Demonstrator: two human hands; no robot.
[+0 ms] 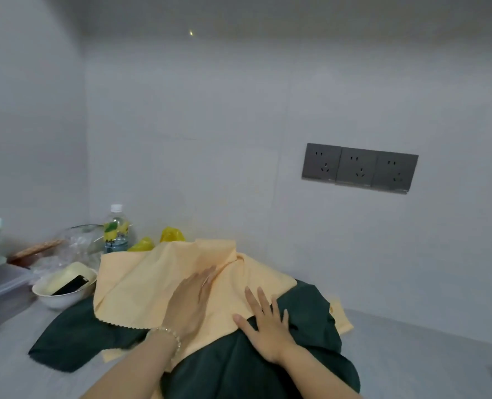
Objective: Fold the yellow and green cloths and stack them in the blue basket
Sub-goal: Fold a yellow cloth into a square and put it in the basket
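Though printed, bottle [117,230] label unreadable.
Fingers [207,279] straight: left hand [191,305] on yellow cloth [136,286], right hand [265,329] on green cloth [239,372].

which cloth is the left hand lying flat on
The yellow cloth with the zigzag edge; the left hand lies palm and fingers on it, not on the dark green cloth.
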